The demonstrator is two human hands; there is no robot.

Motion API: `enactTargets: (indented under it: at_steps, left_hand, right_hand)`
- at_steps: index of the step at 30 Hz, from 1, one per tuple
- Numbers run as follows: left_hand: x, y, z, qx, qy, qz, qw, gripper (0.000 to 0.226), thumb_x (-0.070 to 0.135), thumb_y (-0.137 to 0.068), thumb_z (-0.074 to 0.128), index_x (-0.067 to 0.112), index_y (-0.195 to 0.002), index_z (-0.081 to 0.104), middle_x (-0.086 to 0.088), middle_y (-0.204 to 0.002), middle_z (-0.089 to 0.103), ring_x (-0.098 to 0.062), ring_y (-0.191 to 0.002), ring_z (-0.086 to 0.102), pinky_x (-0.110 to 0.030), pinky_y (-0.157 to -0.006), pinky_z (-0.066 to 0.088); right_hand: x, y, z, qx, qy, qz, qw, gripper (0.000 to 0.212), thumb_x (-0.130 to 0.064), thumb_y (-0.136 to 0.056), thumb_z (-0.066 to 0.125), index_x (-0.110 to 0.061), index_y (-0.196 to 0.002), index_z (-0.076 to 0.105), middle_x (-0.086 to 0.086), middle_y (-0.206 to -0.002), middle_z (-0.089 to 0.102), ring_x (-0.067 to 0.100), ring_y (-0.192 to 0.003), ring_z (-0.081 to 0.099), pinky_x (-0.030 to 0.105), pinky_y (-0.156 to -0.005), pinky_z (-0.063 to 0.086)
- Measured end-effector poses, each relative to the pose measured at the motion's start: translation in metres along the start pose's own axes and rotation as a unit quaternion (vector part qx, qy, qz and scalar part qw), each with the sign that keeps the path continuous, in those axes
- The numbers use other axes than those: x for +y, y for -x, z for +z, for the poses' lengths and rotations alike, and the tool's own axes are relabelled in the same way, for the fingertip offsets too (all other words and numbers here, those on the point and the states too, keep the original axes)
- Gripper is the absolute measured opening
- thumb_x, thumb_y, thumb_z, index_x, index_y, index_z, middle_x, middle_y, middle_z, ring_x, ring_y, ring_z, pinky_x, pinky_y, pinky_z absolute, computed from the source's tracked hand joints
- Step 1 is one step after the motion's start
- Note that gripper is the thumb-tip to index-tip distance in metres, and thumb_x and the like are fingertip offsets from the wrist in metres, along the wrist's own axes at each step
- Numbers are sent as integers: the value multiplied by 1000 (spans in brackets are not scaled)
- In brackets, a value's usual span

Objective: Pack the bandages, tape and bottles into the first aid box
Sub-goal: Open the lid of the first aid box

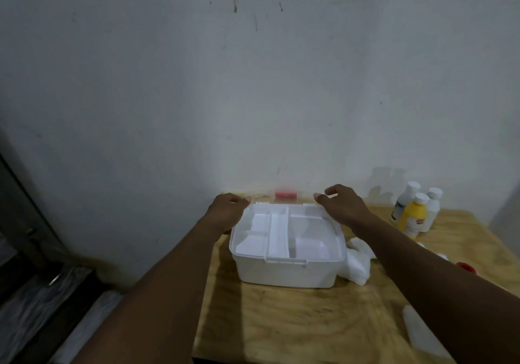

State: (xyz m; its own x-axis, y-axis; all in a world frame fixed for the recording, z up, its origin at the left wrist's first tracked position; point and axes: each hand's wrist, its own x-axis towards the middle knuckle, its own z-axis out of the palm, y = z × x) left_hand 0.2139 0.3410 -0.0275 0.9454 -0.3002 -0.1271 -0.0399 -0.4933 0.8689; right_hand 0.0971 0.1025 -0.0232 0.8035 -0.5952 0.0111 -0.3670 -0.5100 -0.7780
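The white first aid box [287,275] stands open on the wooden table, its divided inner tray [278,237] showing. Its clear lid [284,202], with a red latch [285,194], is tipped back toward the wall. My left hand [226,211] curls around the lid's left rear corner. My right hand [342,206] curls around the right rear corner. White bandage cloth [358,263] lies against the box's right side. A yellow bottle [413,217] and two white bottles [405,200] stand at the back right.
A small red round item [465,266] lies right of my right forearm. A white packet [422,332] sits near the table's front right. The wall rises directly behind the box. The table's left edge drops to a dark floor [42,293].
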Motion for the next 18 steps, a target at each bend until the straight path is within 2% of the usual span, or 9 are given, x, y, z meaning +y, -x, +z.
enactTargets:
  at_steps: [4,6,11,16,18]
  left_hand:
    - [0,21,-1,-1,-12,-3,1000,37,41,-96,60,13,-118,67,-10,-115,64,-31,-103,62,-39,-80,58]
    - [-3,33,-1,7,-11,-7,1000,39,41,-95,61,14,-123,64,-11,-119,63,-32,-104,62,-37,-77,58]
    - [-13,63,6,24,-4,-14,1000,45,31,-98,56,16,-140,52,-12,-133,57,-36,-112,60,-50,-86,59]
    - [-17,83,15,36,-9,8,999,49,14,-95,44,16,-144,49,-14,-135,58,-35,-113,59,-50,-94,55]
    - [-17,89,18,35,-11,6,999,50,11,-94,43,14,-144,49,-16,-135,57,-35,-113,58,-49,-93,56]
  right_hand:
    - [-4,21,-10,18,39,-37,998,33,-36,-90,64,-12,-113,65,7,-123,63,24,-111,58,37,-94,49]
    - [-4,33,-13,26,56,-56,997,28,-29,-90,64,-11,-112,66,8,-121,64,24,-110,59,36,-94,50]
    - [2,63,-17,2,127,-93,988,29,-21,-92,60,-7,-115,71,9,-122,68,25,-110,62,29,-89,47]
    - [11,84,-32,-26,133,-97,986,39,-31,-94,58,-9,-126,63,9,-130,62,26,-117,58,30,-92,43]
    - [15,92,-43,-17,128,-94,987,36,-32,-93,59,-11,-122,63,8,-125,64,26,-114,59,30,-88,43]
